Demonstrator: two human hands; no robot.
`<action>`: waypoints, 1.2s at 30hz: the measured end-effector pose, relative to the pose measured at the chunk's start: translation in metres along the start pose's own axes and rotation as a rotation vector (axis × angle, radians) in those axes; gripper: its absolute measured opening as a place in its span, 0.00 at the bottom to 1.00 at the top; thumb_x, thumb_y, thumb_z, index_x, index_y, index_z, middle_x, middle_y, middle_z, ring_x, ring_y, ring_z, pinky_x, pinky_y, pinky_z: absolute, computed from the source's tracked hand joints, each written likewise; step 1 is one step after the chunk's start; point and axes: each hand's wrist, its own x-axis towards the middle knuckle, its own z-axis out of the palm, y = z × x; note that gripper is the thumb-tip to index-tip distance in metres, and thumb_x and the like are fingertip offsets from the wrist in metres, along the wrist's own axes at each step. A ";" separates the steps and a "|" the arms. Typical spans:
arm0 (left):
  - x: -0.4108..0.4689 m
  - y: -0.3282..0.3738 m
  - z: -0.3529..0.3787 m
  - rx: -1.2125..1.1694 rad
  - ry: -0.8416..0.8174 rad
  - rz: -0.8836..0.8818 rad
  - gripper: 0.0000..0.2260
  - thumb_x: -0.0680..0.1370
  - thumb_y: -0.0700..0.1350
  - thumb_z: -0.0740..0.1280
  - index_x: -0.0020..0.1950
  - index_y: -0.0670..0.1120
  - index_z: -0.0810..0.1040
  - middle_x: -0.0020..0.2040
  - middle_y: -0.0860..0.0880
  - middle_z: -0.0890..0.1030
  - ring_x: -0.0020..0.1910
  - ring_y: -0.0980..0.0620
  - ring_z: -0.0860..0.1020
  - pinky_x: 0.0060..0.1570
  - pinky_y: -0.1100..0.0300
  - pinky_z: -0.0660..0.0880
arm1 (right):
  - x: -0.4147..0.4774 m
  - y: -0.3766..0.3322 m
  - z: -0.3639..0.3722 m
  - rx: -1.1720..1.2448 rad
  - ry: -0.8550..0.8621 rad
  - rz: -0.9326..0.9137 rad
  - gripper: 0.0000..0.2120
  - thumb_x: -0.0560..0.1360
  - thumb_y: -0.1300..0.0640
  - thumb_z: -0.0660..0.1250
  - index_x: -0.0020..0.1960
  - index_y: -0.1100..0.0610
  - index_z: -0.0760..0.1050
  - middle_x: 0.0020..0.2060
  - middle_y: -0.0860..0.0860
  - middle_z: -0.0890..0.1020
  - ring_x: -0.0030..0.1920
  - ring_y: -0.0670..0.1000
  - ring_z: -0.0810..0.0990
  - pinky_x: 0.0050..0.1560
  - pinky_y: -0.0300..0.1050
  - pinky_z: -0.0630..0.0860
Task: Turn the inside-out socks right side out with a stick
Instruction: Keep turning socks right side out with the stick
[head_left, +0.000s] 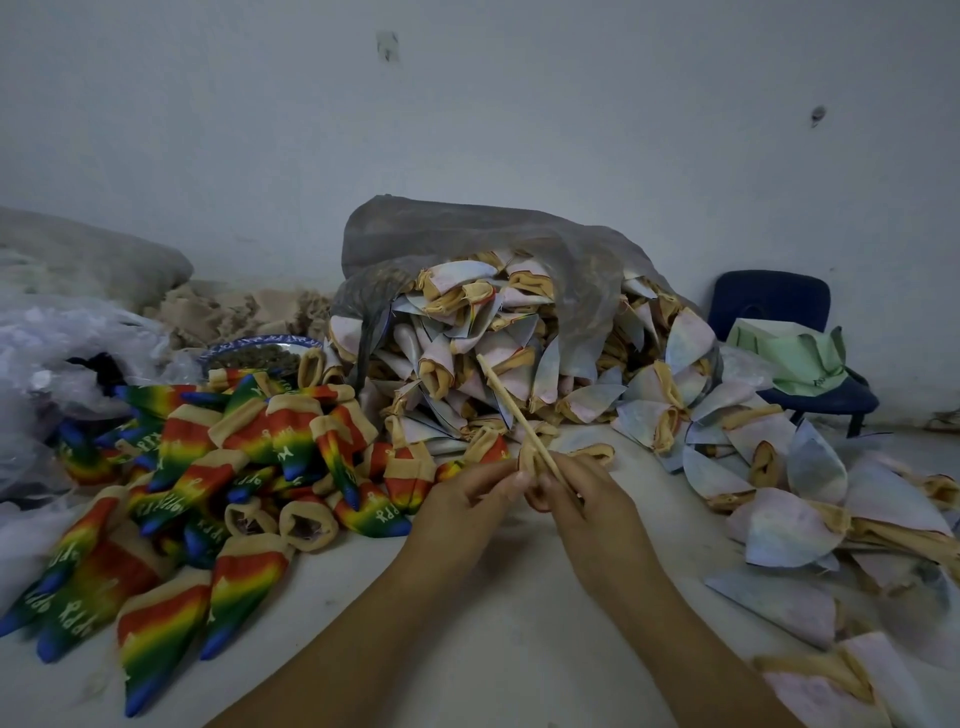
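A thin wooden stick (506, 402) slants up and to the left from between my hands. My right hand (574, 493) grips its lower end. My left hand (470, 491) pinches a small bunched sock (529, 460) with a tan cuff, held against the stick; most of that sock is hidden by my fingers. To the left lies a heap of rainbow-striped socks (208, 467), right side out. Behind and to the right spreads a pile of pale inside-out socks (519, 353), spilling from a grey plastic bag (467, 234).
A white tabletop (467, 597) lies under my forearms. More pale socks (810, 525) cover the right side. A clear plastic bag (52, 353) sits at far left, a patterned bowl (260, 351) behind the rainbow heap, and a blue chair (769, 306) with green fabric at right.
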 end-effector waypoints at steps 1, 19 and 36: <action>0.001 0.000 0.000 -0.044 0.027 -0.037 0.10 0.79 0.50 0.67 0.47 0.66 0.84 0.47 0.63 0.84 0.48 0.66 0.80 0.45 0.76 0.72 | 0.000 -0.002 0.001 0.013 -0.009 0.005 0.11 0.80 0.58 0.60 0.59 0.50 0.78 0.48 0.46 0.77 0.50 0.44 0.75 0.47 0.31 0.69; 0.006 0.009 0.009 -0.921 0.098 -0.510 0.04 0.70 0.35 0.71 0.40 0.36 0.86 0.36 0.42 0.83 0.31 0.55 0.82 0.30 0.67 0.78 | 0.005 -0.002 0.011 0.112 0.202 0.238 0.12 0.80 0.58 0.58 0.38 0.49 0.64 0.35 0.50 0.76 0.34 0.46 0.73 0.31 0.30 0.67; 0.002 0.008 0.004 -0.375 0.145 -0.177 0.06 0.81 0.39 0.65 0.53 0.45 0.81 0.42 0.47 0.86 0.41 0.51 0.85 0.43 0.63 0.80 | 0.000 -0.005 -0.002 0.297 0.083 0.235 0.08 0.73 0.41 0.65 0.44 0.45 0.71 0.32 0.43 0.73 0.30 0.39 0.71 0.31 0.30 0.69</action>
